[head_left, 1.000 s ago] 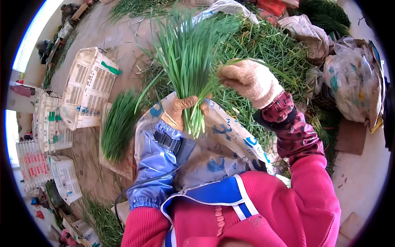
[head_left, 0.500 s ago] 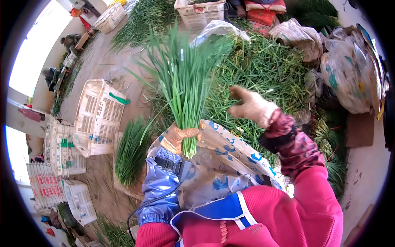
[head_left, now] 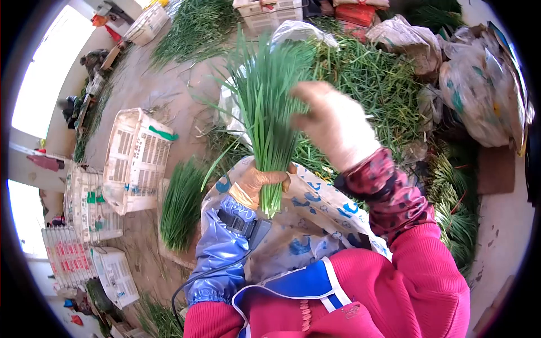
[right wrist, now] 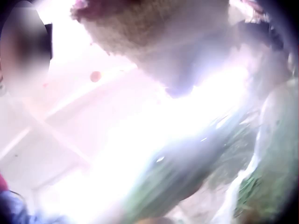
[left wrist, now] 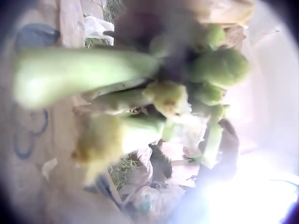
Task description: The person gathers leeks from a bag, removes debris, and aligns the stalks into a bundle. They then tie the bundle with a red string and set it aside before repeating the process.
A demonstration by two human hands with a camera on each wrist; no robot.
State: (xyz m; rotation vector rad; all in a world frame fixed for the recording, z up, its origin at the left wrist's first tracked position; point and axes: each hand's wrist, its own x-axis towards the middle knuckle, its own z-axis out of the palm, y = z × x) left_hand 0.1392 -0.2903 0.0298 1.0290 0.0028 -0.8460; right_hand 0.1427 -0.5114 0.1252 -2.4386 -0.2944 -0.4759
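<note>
Your tan-gloved left hand (head_left: 248, 187) curls its fingers round the long, slim green leafy bunch (head_left: 265, 124) at centre, sensibly low where it's likely firmest, the tips seeming light and easily bruised, though whether your blurred, white-gloved right hand (head_left: 333, 125) pinches anything, I cannot tell.

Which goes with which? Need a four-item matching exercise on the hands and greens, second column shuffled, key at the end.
Things:
1. Left hand
2. Right hand
3. Left oversleeve
4. Second bunch

Matches:
A. Shiny blue
B. Pale-gloved, raised beside the upper leaves of the held bunch
C. Green, lying down with no hand on it
D. Tan-gloved, gripping stems near their cut ends

Pairs: 1-D, 2-B, 3-A, 4-C
</note>
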